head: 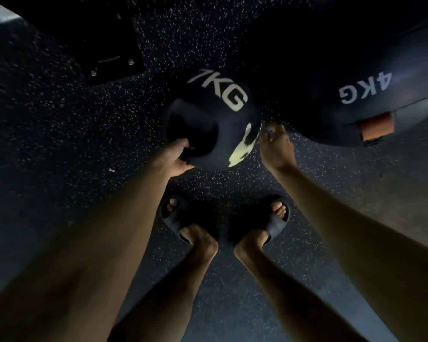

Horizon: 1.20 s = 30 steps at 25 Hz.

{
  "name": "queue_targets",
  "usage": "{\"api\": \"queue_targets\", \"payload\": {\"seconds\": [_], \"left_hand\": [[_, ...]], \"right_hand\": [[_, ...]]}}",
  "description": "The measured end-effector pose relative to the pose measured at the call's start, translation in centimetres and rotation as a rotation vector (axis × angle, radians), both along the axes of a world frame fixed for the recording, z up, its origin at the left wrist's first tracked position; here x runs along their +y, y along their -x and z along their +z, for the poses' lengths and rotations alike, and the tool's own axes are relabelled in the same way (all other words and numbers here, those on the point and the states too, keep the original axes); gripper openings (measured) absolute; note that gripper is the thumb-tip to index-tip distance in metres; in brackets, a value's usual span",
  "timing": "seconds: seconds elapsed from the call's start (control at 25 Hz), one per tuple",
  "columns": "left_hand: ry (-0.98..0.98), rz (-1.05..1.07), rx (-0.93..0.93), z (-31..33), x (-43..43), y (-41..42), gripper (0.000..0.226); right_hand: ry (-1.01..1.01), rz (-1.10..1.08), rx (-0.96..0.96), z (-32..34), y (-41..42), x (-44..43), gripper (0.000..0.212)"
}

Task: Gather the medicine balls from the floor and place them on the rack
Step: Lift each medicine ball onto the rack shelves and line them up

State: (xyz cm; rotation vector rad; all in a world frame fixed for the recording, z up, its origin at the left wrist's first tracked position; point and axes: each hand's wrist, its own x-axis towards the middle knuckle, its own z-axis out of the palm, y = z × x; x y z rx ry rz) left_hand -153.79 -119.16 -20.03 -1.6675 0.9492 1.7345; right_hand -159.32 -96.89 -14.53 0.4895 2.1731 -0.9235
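Medicine ball marked 7KG, left grip closed on its handle, right grip unclear

So the 7KG ball sits right between the two hands. It's dark, nearly black, with "7KG" in big white letters across the top, and there's a scuffed pale yellowish patch low on the side facing the right hand. On the other side it has a scooped-out grip recess, and the left hand has its fingers hooked into it. The 4KG ball is just past the right hand, looks bigger, same dark colour, with white "4KG" lettering reading upside down and an orange tab on its near edge.
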Motion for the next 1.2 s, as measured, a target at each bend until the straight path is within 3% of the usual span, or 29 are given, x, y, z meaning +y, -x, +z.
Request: {"api": "queue_targets", "payload": {"seconds": [0.16,0.36,0.52,0.68,0.8,0.88,1.04,1.2], "left_hand": [[-0.055,0.032,-0.041,-2.5,-2.7,-4.9,0.026],[-0.061,-0.214,-0.035,-4.6,-3.7,-8.7,0.021],[-0.011,-0.363,-0.022,-5.3,-4.0,-9.6,0.018],[0.015,-0.48,0.072,-4.7,-4.2,-9.0,0.035],[0.099,-0.547,0.123,-4.1,-4.2,-7.4,0.02],[0.127,-0.563,0.116,-3.1,-4.5,-6.5,0.014],[0.247,-0.535,0.079,2.4,-4.4,-7.0,0.018],[0.442,-0.475,0.146,13.7,-4.4,-7.5,0.027]], "right_hand": [[0.055,-0.005,-0.031,-2.2,0.4,-2.1,0.042],[0.037,0.098,-0.108,-5.8,-0.1,-4.2,0.051],[0.047,0.025,-0.211,-8.3,-1.4,-2.6,0.052],[-0.024,-0.034,-0.241,-10.4,-2.7,-1.6,0.037],[-0.026,-0.081,-0.24,-10.4,-3.8,-1.2,0.026],[-0.041,-0.096,-0.226,-9.4,-4.6,-1.1,0.015],[-0.057,-0.187,-0.097,-4.6,-6.1,-0.8,0.018],[0.019,-0.249,-0.061,7.6,-5.1,-1.7,0.021]]}}
